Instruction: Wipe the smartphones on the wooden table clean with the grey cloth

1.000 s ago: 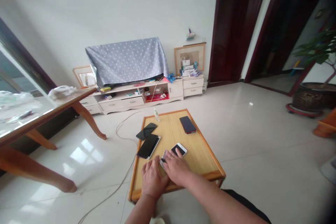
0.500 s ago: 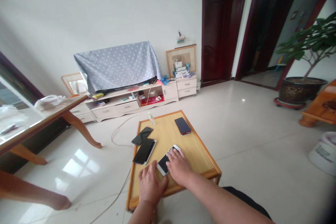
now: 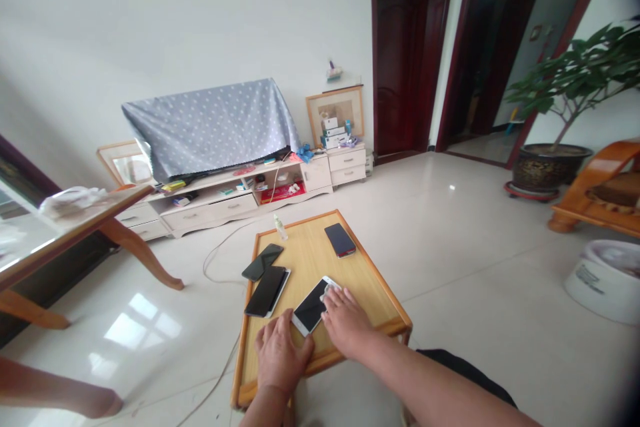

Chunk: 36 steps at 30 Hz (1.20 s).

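A white-framed, dark-screened smartphone [image 3: 311,307] is laid flat, screen up, on a pale wooden worktop [image 3: 367,283] edged with orange-brown strips. Its long axis is set slantwise, from the near left to the far right, and it is flanked closely by both hands. The near end is bracketed by the left hand [image 3: 281,357], to whose right and slightly forward the phone is placed. The left hand is held spread, its thumb parted from the fingers; the near corner appears to be touched by the index fingertip. The far half is partly covered from the right by the right hand [image 3: 349,325], laid nearly flat. A small whitish crumpled piece of material [image 3: 328,291] is seen under its fingertips; whether it is pinched or merely pressed cannot be told.
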{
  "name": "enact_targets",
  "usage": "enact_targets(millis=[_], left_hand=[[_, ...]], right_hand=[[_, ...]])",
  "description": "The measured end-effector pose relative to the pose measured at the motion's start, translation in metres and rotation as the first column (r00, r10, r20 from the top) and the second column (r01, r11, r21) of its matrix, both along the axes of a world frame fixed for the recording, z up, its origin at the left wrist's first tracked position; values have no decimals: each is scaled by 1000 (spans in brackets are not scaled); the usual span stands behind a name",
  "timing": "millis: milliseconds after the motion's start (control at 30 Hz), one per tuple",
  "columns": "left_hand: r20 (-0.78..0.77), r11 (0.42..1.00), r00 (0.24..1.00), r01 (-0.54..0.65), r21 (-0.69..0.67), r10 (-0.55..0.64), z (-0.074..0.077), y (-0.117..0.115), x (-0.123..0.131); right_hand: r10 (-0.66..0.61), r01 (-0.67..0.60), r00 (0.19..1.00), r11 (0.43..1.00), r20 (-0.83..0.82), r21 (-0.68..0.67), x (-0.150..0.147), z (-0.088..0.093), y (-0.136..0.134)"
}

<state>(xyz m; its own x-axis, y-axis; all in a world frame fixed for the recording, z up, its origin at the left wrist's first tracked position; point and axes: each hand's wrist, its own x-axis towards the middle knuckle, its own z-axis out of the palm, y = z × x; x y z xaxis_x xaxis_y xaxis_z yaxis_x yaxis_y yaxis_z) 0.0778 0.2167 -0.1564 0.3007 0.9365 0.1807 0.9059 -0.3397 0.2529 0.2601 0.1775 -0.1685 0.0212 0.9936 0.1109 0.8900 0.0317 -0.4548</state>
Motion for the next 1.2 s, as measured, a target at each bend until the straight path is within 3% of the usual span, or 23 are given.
enact_targets(millis=[100,267,333,433,500,700,1000,1200], left_hand=[[-8,1000,1000,-6,3,6,0,0,1],[-9,1000,1000,-5,-19,5,-2,2,0],[-3,1000,1000,-4,-15,4,-2,2,0],[0,1000,1000,-9,-4,9,1,0,2],[1,1000,1000,-14,-8,14,2,0,2],[11,1000,1000,-2,-11,2,-3,3,1],[-2,999,1000,-12,-34,12,5,0,4],[-15,999,1000,-7,-46,6,9,-1,6]], right_hand=[[-67,67,997,998,25,-19,8,2,1],[199,-201,979,977,30,72,-14,-2,-19],[162,-164,986,985,32,62,-10,1,-15],[-46,46,998,999,42,-7,8,7,4],[-115,116,992,993,49,-30,15,8,13],[104,-106,994,993,43,56,-11,0,-4],[-30,32,999,998,34,-61,18,1,35],[24,-20,997,998,77,-60,15,4,13]])
